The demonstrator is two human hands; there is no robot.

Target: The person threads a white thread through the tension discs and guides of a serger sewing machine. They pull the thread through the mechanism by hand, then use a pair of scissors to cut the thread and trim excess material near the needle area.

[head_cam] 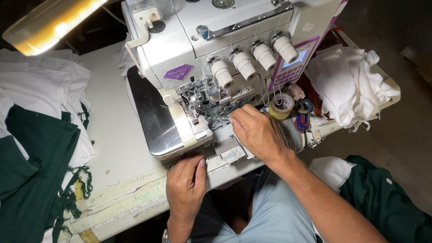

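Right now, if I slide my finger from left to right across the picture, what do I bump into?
Dark green cloth → left hand → right hand → tape roll → pile of white cloth.

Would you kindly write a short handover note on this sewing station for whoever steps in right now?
Left hand: resting on the front edge of the sewing table, thumb up against the machine's base, holding nothing visible.
Right hand: fingers pinched at the thread area beside the presser foot of the white overlock machine; whether they hold thread is too fine to tell.
No fabric lies under the foot. Green and white pieces are stacked on the left, white pieces on the right.
Threading looks unfinished; sewing has not begun.
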